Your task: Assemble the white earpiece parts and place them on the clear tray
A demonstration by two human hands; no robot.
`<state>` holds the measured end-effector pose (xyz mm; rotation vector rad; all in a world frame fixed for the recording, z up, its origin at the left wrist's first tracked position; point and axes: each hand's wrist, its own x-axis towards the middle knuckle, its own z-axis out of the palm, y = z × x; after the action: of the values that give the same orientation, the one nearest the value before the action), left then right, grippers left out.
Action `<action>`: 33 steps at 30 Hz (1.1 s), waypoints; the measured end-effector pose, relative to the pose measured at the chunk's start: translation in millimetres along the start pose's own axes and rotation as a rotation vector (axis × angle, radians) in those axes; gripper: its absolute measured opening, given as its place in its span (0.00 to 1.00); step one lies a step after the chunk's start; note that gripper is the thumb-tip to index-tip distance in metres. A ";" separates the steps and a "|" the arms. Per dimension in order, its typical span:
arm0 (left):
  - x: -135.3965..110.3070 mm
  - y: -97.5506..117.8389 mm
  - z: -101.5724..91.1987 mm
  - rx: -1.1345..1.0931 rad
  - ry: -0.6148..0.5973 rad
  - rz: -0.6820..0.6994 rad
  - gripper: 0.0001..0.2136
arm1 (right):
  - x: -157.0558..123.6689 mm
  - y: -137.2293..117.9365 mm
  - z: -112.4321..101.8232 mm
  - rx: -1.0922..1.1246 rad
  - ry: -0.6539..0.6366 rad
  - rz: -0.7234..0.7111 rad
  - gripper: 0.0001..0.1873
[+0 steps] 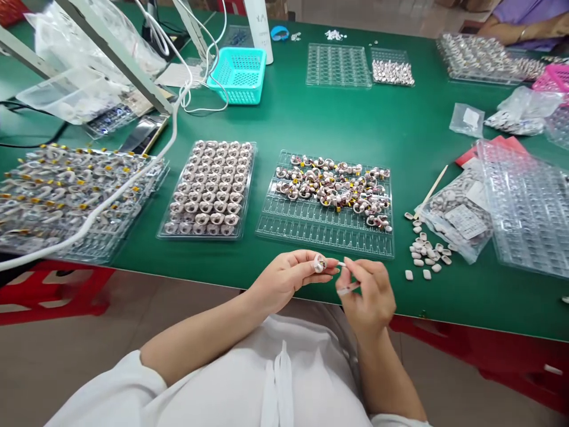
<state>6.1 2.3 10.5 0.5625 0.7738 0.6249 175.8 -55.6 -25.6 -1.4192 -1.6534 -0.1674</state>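
My left hand [291, 274] is closed, with its fingertips pinching a small rounded white plastic housing [319, 263] that has dark and metallic bits inside. Close to its right, my right hand [368, 293] pinches a small white plastic piece [341, 264] between thumb and forefinger. A slim pale stick [348, 289] also lies across the fingers of that hand; its far end is hidden. Just beyond both hands, a clear slotted tray [306, 231] bears a heap of loose ring-shaped parts [329, 184] with yellow tabs. Small pale caps [429, 252] lie scattered to the right.
A tray of neat rows of pale housings [208, 184] stands left of centre, with stacked trays [66, 201] farther left. A white cable [133, 181] crosses there. A turquoise basket [240, 77] sits behind. Bagged parts [462, 207] lie right; a co-worker's arm [528, 31] is at far right.
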 end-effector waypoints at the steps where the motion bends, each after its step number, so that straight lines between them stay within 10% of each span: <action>1: -1.9 -0.2 -0.3 0.005 -0.007 0.023 0.13 | -0.9 -3.9 6.0 0.013 0.001 -0.020 0.17; 18: -29.7 8.1 -9.2 0.173 -0.124 0.196 0.05 | -9.0 -17.4 14.7 0.205 -0.033 0.073 0.22; 33: -20.5 4.9 -9.4 0.112 0.005 0.109 0.08 | -8.3 -24.8 6.7 0.450 -0.096 0.196 0.16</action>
<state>-14.0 -6.4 17.6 0.7098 0.7905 0.6865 150.7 -65.4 -24.2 -1.2417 -1.4965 0.3683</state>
